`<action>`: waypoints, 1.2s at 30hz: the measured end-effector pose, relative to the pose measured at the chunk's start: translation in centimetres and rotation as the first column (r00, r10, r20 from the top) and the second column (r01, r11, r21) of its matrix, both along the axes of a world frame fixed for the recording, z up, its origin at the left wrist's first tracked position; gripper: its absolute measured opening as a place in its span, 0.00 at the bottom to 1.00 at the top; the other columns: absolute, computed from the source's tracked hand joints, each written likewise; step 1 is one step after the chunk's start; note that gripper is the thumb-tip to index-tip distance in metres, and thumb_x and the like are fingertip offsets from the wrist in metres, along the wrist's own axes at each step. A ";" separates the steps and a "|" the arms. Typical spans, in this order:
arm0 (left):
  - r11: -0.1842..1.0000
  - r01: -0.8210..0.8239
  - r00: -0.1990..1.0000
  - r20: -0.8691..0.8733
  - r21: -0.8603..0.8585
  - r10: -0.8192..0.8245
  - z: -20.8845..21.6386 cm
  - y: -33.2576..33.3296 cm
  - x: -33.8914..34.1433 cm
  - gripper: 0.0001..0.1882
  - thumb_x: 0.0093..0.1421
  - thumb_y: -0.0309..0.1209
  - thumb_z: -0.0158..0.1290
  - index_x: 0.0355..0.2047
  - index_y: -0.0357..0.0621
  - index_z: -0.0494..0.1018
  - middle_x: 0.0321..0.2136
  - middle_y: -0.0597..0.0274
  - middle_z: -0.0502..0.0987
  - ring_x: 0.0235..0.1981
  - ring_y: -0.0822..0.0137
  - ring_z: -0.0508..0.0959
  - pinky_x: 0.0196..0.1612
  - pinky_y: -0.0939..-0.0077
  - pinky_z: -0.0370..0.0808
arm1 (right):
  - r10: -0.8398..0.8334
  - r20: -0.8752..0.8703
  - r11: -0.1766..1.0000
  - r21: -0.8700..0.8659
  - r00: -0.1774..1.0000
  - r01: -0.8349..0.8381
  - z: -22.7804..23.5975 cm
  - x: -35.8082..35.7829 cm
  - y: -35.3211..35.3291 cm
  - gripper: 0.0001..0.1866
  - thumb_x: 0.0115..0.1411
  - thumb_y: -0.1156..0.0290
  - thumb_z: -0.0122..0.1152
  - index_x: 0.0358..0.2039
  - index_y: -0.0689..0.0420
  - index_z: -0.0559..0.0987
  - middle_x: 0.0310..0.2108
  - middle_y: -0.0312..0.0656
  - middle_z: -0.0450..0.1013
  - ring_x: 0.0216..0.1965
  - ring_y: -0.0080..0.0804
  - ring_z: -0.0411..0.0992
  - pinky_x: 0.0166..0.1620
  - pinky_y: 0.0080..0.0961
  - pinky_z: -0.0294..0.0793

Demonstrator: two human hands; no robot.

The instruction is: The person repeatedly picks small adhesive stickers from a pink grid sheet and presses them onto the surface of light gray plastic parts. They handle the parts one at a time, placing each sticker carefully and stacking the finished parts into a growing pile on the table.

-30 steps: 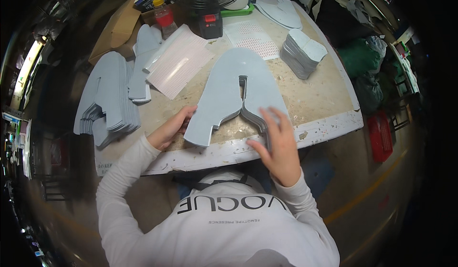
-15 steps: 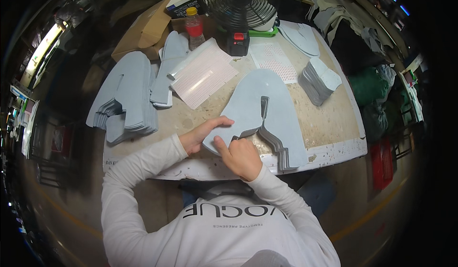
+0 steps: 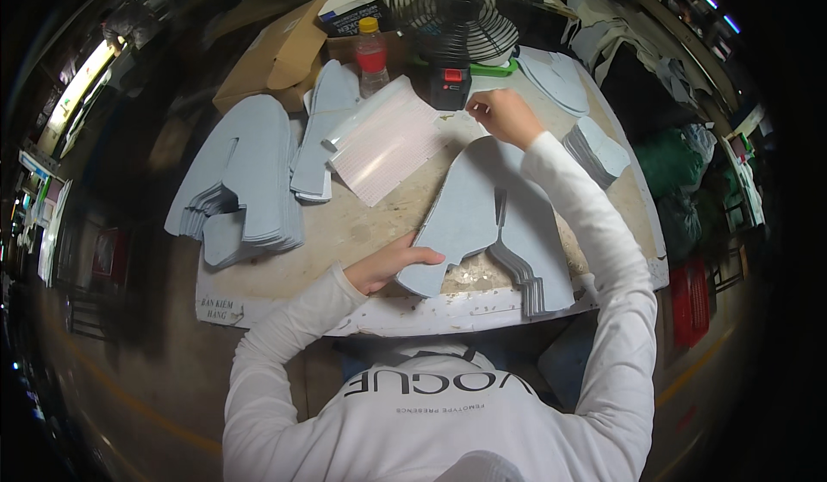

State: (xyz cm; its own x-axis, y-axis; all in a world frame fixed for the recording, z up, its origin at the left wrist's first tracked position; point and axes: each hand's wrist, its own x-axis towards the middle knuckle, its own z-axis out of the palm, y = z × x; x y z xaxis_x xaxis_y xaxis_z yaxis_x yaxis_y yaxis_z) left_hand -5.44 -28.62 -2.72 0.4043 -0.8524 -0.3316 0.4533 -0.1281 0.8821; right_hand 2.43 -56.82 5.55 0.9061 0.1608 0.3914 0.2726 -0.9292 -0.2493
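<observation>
My left hand point(image 3: 392, 264) grips the left lobe of a stack of grey-blue flat cut pieces point(image 3: 461, 193), thumb on top and fingers beneath. The pieces look like shoe uppers, arched with a narrow slot in the middle. My right hand point(image 3: 506, 118) is past the far end of that stack, just in front of the fan. Its fingers are pinched together; what they hold, if anything, is too small to tell. Left of it lies a glossy sheet with pinkish rows point(image 3: 392, 142), its far-left edge curled.
Another upper stack point(image 3: 228, 163) stands at left, beside narrower grey pieces point(image 3: 323, 111). A black fan point(image 3: 452, 77), a red-labelled bottle point(image 3: 372, 60) and a cardboard box point(image 3: 276, 51) line the back. Small grey pieces point(image 3: 594, 150) and flat pieces point(image 3: 556, 81) lie at right.
My right hand has left the stack's near edge and reached forward and right toward the fan. My left hand keeps its hold on the stack. The whole view has shifted slightly.
</observation>
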 end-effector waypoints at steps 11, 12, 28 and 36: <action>0.898 -0.091 0.655 0.705 0.430 -0.271 3.3 4.5 2.0 0.25 0.50 0.52 0.65 0.30 0.40 0.75 0.15 0.65 0.76 0.15 0.73 0.77 0.23 0.82 0.73 | -0.158 -0.105 0.892 -0.442 0.982 0.096 -7.0 9.6 0.4 0.06 0.49 0.72 0.57 0.29 0.54 0.79 0.30 0.45 0.78 0.32 0.48 0.77 0.36 0.42 0.77; 0.956 -0.147 0.507 0.849 0.254 -0.148 3.3 4.6 2.4 0.21 0.54 0.45 0.64 0.34 0.39 0.75 0.24 0.63 0.80 0.21 0.74 0.79 0.27 0.84 0.74 | -0.080 -0.102 0.937 -0.348 0.992 0.040 -5.7 9.0 0.7 0.06 0.49 0.72 0.58 0.29 0.55 0.79 0.28 0.46 0.78 0.31 0.48 0.77 0.36 0.41 0.77; 0.698 -0.607 0.360 0.651 -0.379 0.668 1.9 2.3 6.2 0.07 0.56 0.25 0.61 0.33 0.32 0.79 0.27 0.58 0.82 0.30 0.74 0.81 0.36 0.82 0.79 | 0.472 -0.052 0.784 0.481 0.880 -0.392 -3.6 -2.5 12.5 0.05 0.56 0.75 0.63 0.30 0.61 0.75 0.26 0.38 0.74 0.28 0.24 0.74 0.24 0.19 0.69; 0.796 -0.491 0.517 0.617 -0.353 0.593 1.8 3.8 7.2 0.06 0.56 0.27 0.62 0.31 0.36 0.79 0.26 0.64 0.81 0.27 0.78 0.79 0.33 0.84 0.76 | 0.655 -0.153 0.434 0.878 0.740 -0.203 -3.6 -2.1 10.9 0.05 0.61 0.71 0.58 0.30 0.56 0.72 0.40 0.32 0.66 0.40 0.17 0.66 0.34 0.12 0.66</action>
